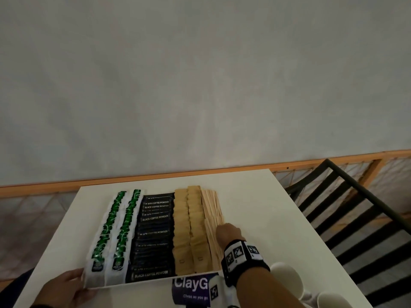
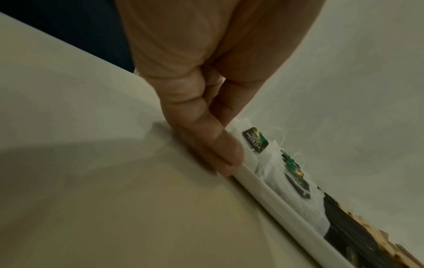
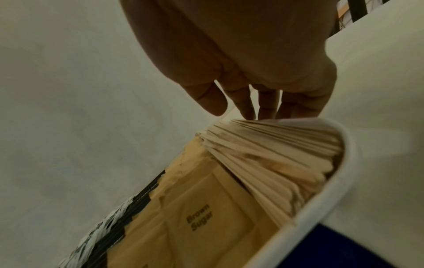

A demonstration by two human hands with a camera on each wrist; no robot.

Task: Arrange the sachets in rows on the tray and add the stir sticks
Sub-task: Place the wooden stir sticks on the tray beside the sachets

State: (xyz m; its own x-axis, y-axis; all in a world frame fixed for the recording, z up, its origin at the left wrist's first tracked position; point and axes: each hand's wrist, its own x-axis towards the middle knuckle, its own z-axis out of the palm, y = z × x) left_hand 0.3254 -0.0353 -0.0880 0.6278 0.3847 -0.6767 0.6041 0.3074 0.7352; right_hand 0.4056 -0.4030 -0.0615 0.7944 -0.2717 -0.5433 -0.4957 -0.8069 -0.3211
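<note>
The tray (image 1: 153,282) is set on the tabletop (image 1: 255,207), between the two hands. The left hand (image 1: 64,287) is placed at the tray's near left corner, its fingers (image 2: 206,145) laid against the rim. Just beyond those fingers, two rows of tea bags (image 1: 115,227) are lined up. Further toward the right hand, the coffee sachets (image 1: 154,234) are stacked in a row, then two rows of sugar sachets (image 1: 189,227). The stir sticks (image 1: 213,210) are packed against the tray's right wall, directly under the right hand (image 1: 229,234), whose fingertips (image 3: 268,110) are rested on them. Behind the right wrist, nearer the person, a card (image 1: 191,290) and cups (image 1: 287,278) are found on the tabletop. A chair (image 1: 355,218) is stood well beyond the right hand, beside the tabletop.
</note>
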